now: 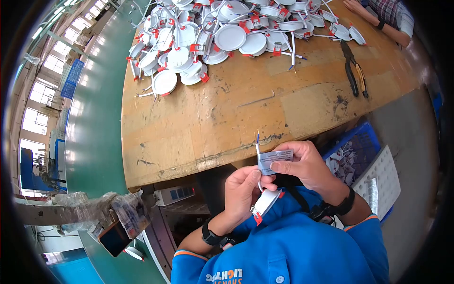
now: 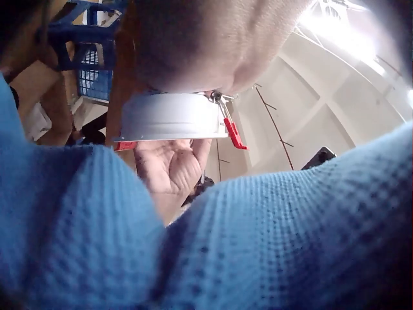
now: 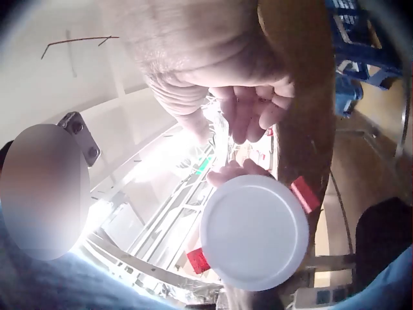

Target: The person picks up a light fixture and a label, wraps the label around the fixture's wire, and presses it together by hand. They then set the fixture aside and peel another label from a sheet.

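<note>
- Windows [image 1: 35, 120] line one side of this workshop, beyond a glossy green floor [image 1: 97, 94].
- Before me is a worn wooden surface [image 1: 189, 142], scuffed with dark marks and bearing a heap of white recessed downlights [image 1: 230, 37] with red clips and loose cables.
- Pliers [image 1: 348, 56] lie near its far right side; a thin bent metal rod [image 1: 255, 101] lies nearer the middle.
- At the near edge, a worker in a blue shirt [image 1: 307, 246] has one downlight [image 1: 267, 204] just below the left hand, tilted, close to the shirt front; its white cable [image 1: 257, 148] runs up past the fingers to bared wire ends.
- That left hand [image 1: 242, 189] is narrow, thumb and fingers pinching the cable beside a silvery printed label [image 1: 268, 161].
- The right hand [image 1: 312, 168] pinches the label's other end; whether the label wraps the cable, I can't tell.
- Below the surface, a blue crate [image 1: 369, 130] holds more white pieces, next to a white perforated board [image 1: 388, 170].
- Across the surface, another person's forearm [image 1: 390, 33] rests by the corner.
</note>
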Tool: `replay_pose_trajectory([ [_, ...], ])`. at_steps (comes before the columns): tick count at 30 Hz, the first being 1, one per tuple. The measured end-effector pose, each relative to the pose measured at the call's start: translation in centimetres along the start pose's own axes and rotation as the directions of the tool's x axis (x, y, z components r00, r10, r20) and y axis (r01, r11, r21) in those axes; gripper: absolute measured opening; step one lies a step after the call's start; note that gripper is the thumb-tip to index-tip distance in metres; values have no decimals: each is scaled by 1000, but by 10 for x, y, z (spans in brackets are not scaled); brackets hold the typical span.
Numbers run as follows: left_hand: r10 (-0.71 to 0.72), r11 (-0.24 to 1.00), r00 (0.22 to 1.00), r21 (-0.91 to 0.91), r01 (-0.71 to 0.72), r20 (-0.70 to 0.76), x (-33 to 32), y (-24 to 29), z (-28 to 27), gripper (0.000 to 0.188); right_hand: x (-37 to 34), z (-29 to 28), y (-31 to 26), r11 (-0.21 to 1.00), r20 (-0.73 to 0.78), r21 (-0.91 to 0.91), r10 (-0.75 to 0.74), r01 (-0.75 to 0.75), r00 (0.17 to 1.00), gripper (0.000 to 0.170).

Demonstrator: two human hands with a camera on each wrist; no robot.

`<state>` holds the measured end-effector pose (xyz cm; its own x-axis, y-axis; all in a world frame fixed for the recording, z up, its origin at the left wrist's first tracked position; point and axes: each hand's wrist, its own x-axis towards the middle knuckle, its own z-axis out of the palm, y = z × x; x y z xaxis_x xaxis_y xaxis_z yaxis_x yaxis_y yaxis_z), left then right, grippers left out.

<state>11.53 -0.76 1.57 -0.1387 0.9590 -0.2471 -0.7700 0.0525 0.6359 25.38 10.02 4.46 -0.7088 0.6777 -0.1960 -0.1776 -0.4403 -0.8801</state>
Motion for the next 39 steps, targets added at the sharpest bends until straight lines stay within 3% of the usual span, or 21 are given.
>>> replay_pose_trajectory([
  [7,-25,999,1000,27,24,14,-2,1,0,20,2,0,0,997,3,-73,-3,4,1000,17],
  [19,-5,999,999,-33,6,52,-3,0,-1,19,0,-1,-3,982,-24,-183,-41,36,999,21],
  [25,-90,992,994,-80,95,64,0,0,0,17,1,-1,-4,994,-12,-80,-70,68,998,21],
  [28,-78,991,994,-103,86,80,1,-3,0,13,-2,3,-7,996,-19,-92,14,-15,1000,18],
  [31,-77,991,992,-104,88,98,1,-2,0,10,-1,2,-7,995,106,33,94,-98,990,15],
  [37,-82,978,983,-177,111,162,1,-2,-1,8,-2,1,-5,994,74,-33,104,-102,992,12],
  [39,-71,994,979,-69,85,189,0,0,-1,9,-1,0,-2,996,66,-72,52,-48,996,14],
])
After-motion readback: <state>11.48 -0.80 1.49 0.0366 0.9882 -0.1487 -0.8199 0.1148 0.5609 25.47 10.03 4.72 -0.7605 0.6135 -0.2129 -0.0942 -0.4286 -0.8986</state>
